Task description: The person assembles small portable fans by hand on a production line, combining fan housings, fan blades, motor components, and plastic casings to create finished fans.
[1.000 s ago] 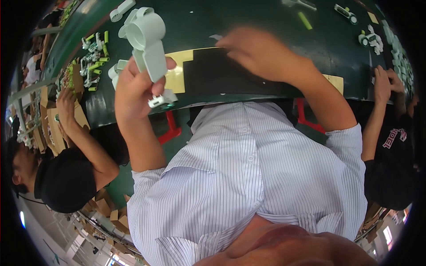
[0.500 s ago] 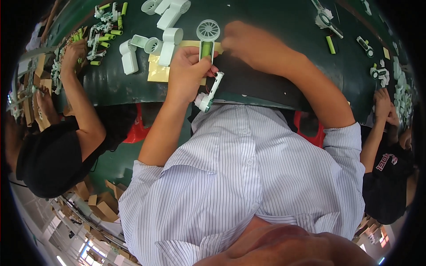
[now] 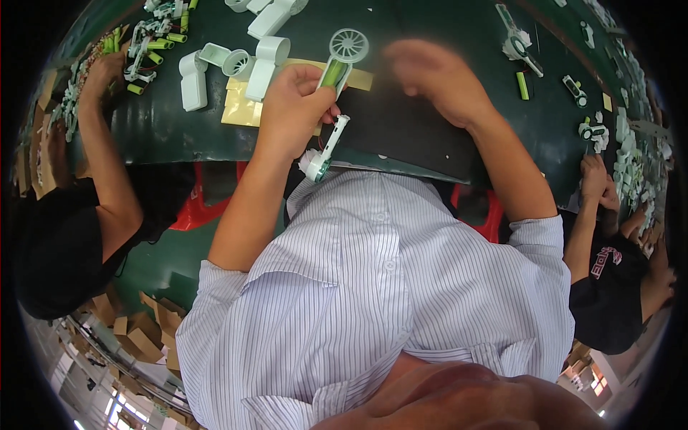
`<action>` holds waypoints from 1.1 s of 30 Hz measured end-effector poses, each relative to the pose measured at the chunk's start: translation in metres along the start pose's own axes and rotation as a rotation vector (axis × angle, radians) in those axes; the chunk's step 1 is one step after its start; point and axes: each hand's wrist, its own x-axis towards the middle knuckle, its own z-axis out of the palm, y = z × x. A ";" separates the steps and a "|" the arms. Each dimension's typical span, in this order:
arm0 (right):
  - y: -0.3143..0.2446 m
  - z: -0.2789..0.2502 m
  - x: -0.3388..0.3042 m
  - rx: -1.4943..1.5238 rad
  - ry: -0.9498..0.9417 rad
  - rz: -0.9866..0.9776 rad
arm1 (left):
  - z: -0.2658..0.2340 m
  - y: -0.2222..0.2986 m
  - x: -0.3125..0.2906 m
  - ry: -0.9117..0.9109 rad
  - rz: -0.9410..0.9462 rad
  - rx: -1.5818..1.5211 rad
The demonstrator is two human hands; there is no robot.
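My left hand (image 3: pixel 301 104) is closed around a pale green handheld-fan housing half (image 3: pixel 349 46), its round slotted grille pointing away from me. A green cylindrical battery (image 3: pixel 332 74) lies in the trough of its handle. Below my fingers a white and green fan inner part (image 3: pixel 328 147) hangs on thin wires near the table edge. To the right, my right hand (image 3: pixel 437 79) is raised apart from the housing. Motion smears its fingers, and nothing shows in them.
Left of my hand lie several pale green housing pieces (image 3: pixel 193 82) and a yellow sheet (image 3: pixel 240 104). A black mat (image 3: pixel 408 129) covers the table before me. Loose fan assemblies (image 3: pixel 517 46) and a battery (image 3: pixel 522 86) lie at right. Co-workers' arms (image 3: pixel 107 158) reach in on both sides.
My right hand has moved right, away from the housing. The housing in my left hand has tilted slightly to the right. The whole view has shifted a little.
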 end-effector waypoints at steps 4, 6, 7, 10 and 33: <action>-0.022 0.021 -0.002 -0.301 0.050 -0.127 | 0.003 0.005 0.000 0.014 -0.013 0.041; -0.027 0.029 0.005 -0.460 0.008 -0.308 | 0.002 0.007 -0.001 0.005 -0.012 0.073; -0.028 0.033 0.008 -0.617 -0.020 -0.496 | 0.004 0.011 -0.002 0.013 -0.015 0.076; -0.025 0.048 0.015 -0.531 -0.071 -0.475 | 0.003 0.005 -0.002 0.002 0.009 0.056; -0.014 0.031 0.027 -1.102 -0.065 -0.775 | -0.004 0.014 -0.010 -0.031 -0.102 -0.052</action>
